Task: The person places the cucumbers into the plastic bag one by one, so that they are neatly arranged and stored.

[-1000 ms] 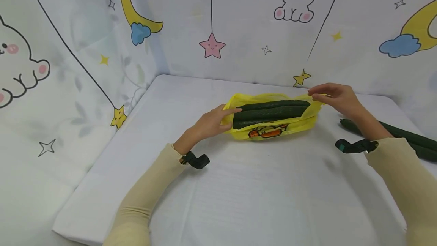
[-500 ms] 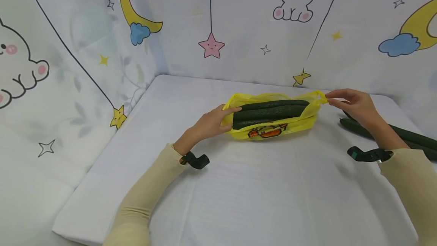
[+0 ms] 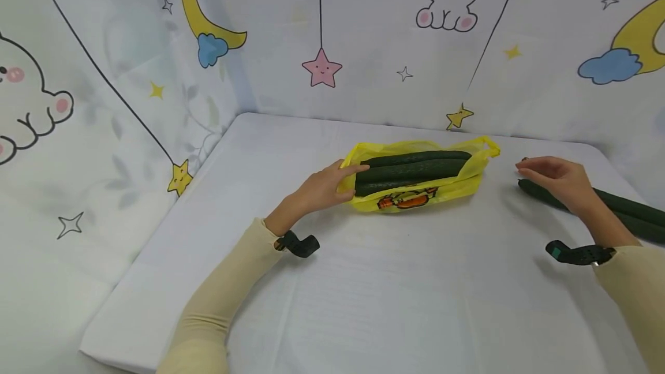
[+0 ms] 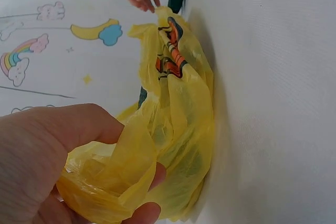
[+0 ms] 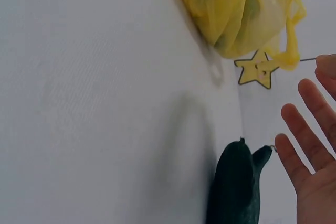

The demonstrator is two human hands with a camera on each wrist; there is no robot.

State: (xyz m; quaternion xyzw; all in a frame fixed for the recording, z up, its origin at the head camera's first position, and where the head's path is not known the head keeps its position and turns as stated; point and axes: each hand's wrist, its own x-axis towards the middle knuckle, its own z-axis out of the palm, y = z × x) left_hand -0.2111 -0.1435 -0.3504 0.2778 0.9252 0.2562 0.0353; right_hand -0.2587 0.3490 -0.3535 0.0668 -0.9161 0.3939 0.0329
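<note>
A yellow plastic bag (image 3: 452,189) with a printed orange figure lies on its side on the table, its mouth spread. Dark green cucumbers (image 3: 415,172) lie lengthwise inside it. My left hand (image 3: 323,188) grips the bag's left end; in the left wrist view the thumb and fingers pinch the crumpled yellow plastic (image 4: 134,171). My right hand (image 3: 563,180) holds nothing and hovers above the tips of two more cucumbers (image 3: 613,204) at the right. In the right wrist view its fingers (image 5: 304,129) are spread beside those cucumbers (image 5: 236,182), apart from the bag's handle loop (image 5: 291,45).
A white cloth covers the table (image 3: 363,293). Behind it hangs a white curtain (image 3: 374,27) printed with moons, stars and rabbits. A dark camera strap sits on the left wrist (image 3: 298,244) and another on the right wrist (image 3: 579,253).
My right hand has let go of the bag's right handle and moved right and down over the loose cucumbers. The left hand and the bag have stayed in place.
</note>
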